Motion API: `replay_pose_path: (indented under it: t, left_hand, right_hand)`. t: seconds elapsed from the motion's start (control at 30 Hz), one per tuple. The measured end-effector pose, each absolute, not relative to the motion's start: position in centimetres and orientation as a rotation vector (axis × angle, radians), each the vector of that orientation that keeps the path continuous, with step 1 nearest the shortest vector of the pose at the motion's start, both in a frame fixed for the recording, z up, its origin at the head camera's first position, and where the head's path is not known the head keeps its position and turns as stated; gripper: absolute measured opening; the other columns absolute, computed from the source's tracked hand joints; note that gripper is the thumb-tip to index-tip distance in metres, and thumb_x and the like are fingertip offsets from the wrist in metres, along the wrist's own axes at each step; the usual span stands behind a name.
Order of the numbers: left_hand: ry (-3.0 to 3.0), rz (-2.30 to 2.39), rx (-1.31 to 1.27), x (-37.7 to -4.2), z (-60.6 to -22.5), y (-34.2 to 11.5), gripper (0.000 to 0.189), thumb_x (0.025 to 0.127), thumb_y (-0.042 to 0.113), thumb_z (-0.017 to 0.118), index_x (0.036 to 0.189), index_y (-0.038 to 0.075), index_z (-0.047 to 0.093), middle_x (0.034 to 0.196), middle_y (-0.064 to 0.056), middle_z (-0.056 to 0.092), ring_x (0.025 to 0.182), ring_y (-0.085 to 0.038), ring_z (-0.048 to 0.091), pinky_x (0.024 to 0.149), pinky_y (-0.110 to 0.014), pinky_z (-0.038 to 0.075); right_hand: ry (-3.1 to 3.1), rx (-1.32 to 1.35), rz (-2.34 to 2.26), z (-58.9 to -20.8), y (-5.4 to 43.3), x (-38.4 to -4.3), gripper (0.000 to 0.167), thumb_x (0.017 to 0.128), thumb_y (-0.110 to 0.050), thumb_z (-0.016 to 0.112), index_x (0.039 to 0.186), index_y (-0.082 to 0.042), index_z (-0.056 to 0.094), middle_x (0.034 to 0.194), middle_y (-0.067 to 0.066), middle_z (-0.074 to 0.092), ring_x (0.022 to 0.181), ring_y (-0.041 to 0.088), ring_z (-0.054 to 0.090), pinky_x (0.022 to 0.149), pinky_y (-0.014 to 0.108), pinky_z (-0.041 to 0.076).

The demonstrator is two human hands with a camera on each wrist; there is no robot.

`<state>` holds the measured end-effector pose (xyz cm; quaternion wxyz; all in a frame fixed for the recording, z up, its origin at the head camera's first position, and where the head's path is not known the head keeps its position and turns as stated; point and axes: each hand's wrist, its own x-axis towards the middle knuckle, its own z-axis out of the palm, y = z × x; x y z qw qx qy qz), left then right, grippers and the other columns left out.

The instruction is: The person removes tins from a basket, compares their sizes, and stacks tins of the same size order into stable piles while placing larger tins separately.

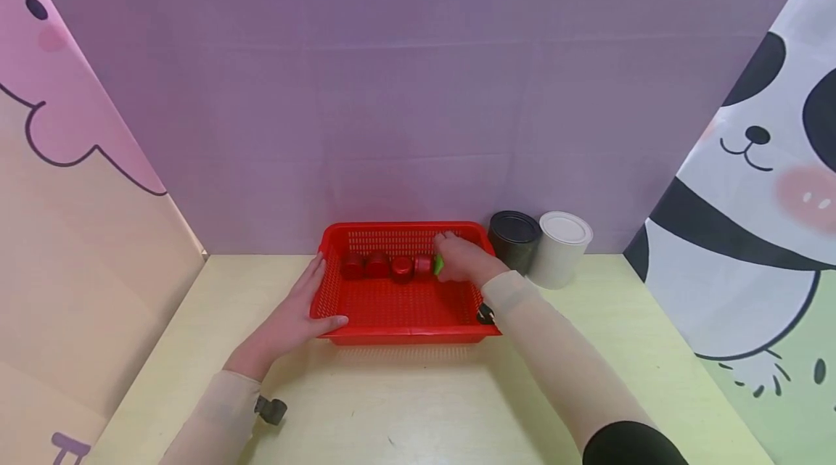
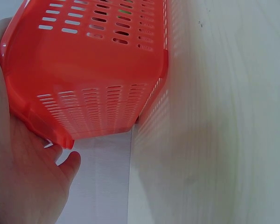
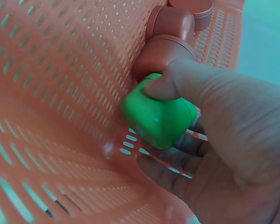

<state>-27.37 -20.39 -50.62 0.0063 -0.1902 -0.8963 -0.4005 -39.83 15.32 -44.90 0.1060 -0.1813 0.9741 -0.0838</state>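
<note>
My right hand (image 1: pixel 460 258) is inside the red plastic basket (image 1: pixel 405 331), near its right end. Between thumb and fingers it holds a small green container (image 3: pixel 156 114), square with rounded corners and a thin seam near one side. A red lidded jar (image 1: pixel 423 265) lies right beside the green container, and several more red jars continue the row toward the left along the back wall. My left hand (image 1: pixel 297 316) rests on the basket's left end, fingers stretched along the rim and thumb over the front left corner. In the left wrist view, fingertips (image 2: pixel 71 164) show beyond the basket's rim.
A black lidded can (image 1: pixel 514 240) and a white lidded can (image 1: pixel 560 251) stand side by side just right of the basket. Behind is a purple cloth wall (image 1: pixel 418 88). Pale wooden tabletop (image 1: pixel 405 407) lies in front of the basket.
</note>
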Motion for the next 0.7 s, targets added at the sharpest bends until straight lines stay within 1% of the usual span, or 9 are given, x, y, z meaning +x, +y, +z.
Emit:
replay_pose_path:
  t: [0.1, 0.17, 0.23, 0.33, 0.47, 0.57, 0.7]
  left_hand:
    - [-2.803, -1.258, -0.594, -27.40, -50.65, -20.43, 0.121, 0.093, 0.044, 0.087, 0.178, 0.008, 0.008, 0.186, -0.011, 0.003, 0.169, -0.042, 0.009, 0.125, -0.070, 0.034]
    - [-2.801, -1.259, -0.595, -27.42, -50.66, -20.44, 0.121, 0.093, 0.044, 0.087, 0.178, 0.008, 0.008, 0.186, -0.011, 0.003, 0.169, -0.042, 0.009, 0.126, -0.070, 0.033]
    - [-2.798, -1.257, -0.600, -27.43, -50.70, -20.46, 0.121, 0.094, 0.044, 0.087, 0.178, 0.008, 0.008, 0.186, -0.011, 0.003, 0.169, -0.042, 0.009, 0.127, -0.070, 0.032]
    - [-2.791, -1.254, -0.609, -27.46, -50.78, -20.45, 0.121, 0.094, 0.043, 0.087, 0.178, 0.007, 0.009, 0.186, -0.010, 0.003, 0.169, -0.042, 0.009, 0.127, -0.070, 0.031]
    - [-2.781, -1.246, -0.621, -27.48, -50.87, -20.47, 0.121, 0.093, 0.046, 0.087, 0.178, 0.006, 0.010, 0.186, -0.010, 0.003, 0.169, -0.042, 0.009, 0.127, -0.070, 0.031]
    - [-2.777, -1.247, -0.624, -27.49, -50.91, -20.48, 0.122, 0.093, 0.049, 0.086, 0.178, 0.006, 0.009, 0.186, -0.010, 0.003, 0.170, -0.041, 0.008, 0.127, -0.070, 0.031]
    - [-2.777, -1.258, -0.621, -27.49, -50.93, -20.50, 0.122, 0.093, 0.047, 0.087, 0.178, 0.006, 0.009, 0.186, -0.010, 0.003, 0.170, -0.041, 0.008, 0.127, -0.070, 0.032]
  right_hand:
    - [2.896, -0.533, -0.279, -44.82, 15.38, -39.70, 0.091, 0.084, -0.013, 0.096, 0.160, -0.003, 0.048, 0.152, 0.019, 0.057, 0.131, 0.033, 0.059, 0.113, 0.048, 0.057]
    - [2.914, -0.520, -0.310, -44.76, 15.41, -39.58, 0.088, 0.081, -0.014, 0.098, 0.154, -0.006, 0.051, 0.142, 0.014, 0.060, 0.122, 0.029, 0.061, 0.106, 0.045, 0.061]
    - [2.933, -0.517, -0.324, -44.75, 15.46, -39.52, 0.083, 0.080, -0.015, 0.100, 0.148, -0.009, 0.053, 0.133, 0.010, 0.060, 0.117, 0.027, 0.061, 0.101, 0.042, 0.064]
    - [2.959, -0.519, -0.338, -44.74, 15.52, -39.49, 0.078, 0.079, -0.017, 0.100, 0.142, -0.011, 0.054, 0.127, 0.008, 0.059, 0.113, 0.025, 0.061, 0.097, 0.041, 0.065]
    - [2.987, -0.536, -0.360, -44.69, 15.58, -39.53, 0.071, 0.081, -0.018, 0.099, 0.137, -0.010, 0.055, 0.124, 0.009, 0.059, 0.112, 0.026, 0.060, 0.095, 0.041, 0.065]
    - [3.006, -0.555, -0.383, -44.56, 15.60, -39.51, 0.067, 0.082, -0.017, 0.097, 0.134, -0.008, 0.056, 0.123, 0.011, 0.058, 0.113, 0.028, 0.059, 0.095, 0.042, 0.064]
    - [3.033, -0.587, -0.404, -44.40, 15.67, -39.55, 0.063, 0.085, -0.018, 0.094, 0.133, -0.007, 0.055, 0.123, 0.012, 0.056, 0.114, 0.029, 0.057, 0.096, 0.042, 0.062]
